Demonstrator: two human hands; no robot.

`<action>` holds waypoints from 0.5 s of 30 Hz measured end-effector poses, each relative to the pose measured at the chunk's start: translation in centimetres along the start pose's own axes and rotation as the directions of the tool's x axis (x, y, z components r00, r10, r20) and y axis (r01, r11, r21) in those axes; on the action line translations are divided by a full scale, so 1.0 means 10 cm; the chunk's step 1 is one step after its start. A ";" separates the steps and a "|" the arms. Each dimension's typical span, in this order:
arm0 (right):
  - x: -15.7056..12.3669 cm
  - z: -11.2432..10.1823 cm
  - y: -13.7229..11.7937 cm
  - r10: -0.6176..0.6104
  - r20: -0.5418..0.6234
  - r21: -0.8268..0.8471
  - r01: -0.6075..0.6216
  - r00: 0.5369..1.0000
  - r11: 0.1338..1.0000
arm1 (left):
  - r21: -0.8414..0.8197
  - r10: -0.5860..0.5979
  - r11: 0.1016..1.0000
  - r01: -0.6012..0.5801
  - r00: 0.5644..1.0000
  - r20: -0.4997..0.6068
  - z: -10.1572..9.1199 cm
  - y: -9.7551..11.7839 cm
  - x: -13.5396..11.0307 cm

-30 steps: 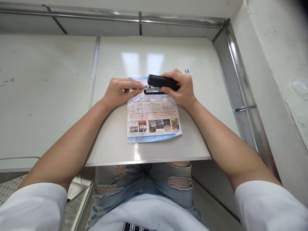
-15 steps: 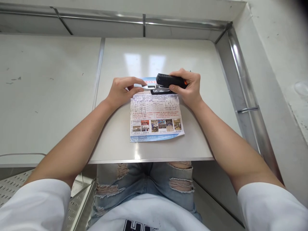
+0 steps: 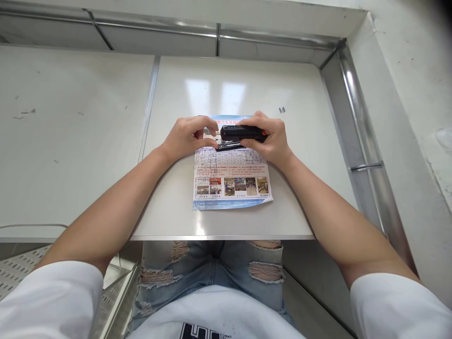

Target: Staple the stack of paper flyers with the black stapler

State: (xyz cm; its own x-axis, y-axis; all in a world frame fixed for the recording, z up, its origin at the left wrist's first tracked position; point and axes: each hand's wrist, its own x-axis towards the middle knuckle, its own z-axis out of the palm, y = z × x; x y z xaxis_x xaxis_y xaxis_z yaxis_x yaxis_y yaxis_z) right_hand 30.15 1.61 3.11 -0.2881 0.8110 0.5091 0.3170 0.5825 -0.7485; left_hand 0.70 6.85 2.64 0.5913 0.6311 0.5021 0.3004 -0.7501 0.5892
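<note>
The right hand (image 3: 273, 138) clasped the black stapler (image 3: 235, 133) over the printed sheet's (image 3: 231, 167) twelve-o'clock half; at the stapler's nine-o'clock tip, the left hand's (image 3: 189, 134) thumb and finger stood apart, the metal rail (image 3: 232, 144) no longer jutting, seemingly slid in.

- A metal rail (image 3: 158, 24) is running across the top of the frame.
- A pale wall (image 3: 416, 84) is filling the upper right.
- Dark flecks (image 3: 33, 111) are lying at left.
- A perforated panel (image 3: 24, 268) is showing lower left.
</note>
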 end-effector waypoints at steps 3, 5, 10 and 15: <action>0.00 -0.01 0.02 0.015 0.009 0.001 -0.015 1.000 1.000 | 0.004 -0.007 1.000 0.007 1.000 0.006 0.00 0.00 0.00; 0.00 0.00 0.03 0.014 0.017 0.000 -0.014 1.000 1.000 | 0.006 -0.009 1.000 0.009 1.000 0.008 -0.01 0.00 0.00; 0.02 0.02 0.02 -0.047 0.087 -0.020 0.049 0.995 0.999 | -0.003 0.036 0.999 -0.036 0.999 0.014 0.00 -0.04 0.00; 0.03 0.07 -0.05 -0.087 0.113 -0.063 0.094 0.990 0.994 | 0.017 0.069 0.997 -0.069 0.998 0.012 0.01 -0.06 0.00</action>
State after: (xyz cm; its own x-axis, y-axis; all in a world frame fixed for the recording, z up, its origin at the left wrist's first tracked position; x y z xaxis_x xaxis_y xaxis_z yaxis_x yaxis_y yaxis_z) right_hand 29.27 1.54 3.34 -0.4145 0.7462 0.5209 0.3451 0.6585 -0.6688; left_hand 0.62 7.31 2.19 0.6194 0.5755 0.5340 0.2718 -0.7953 0.5419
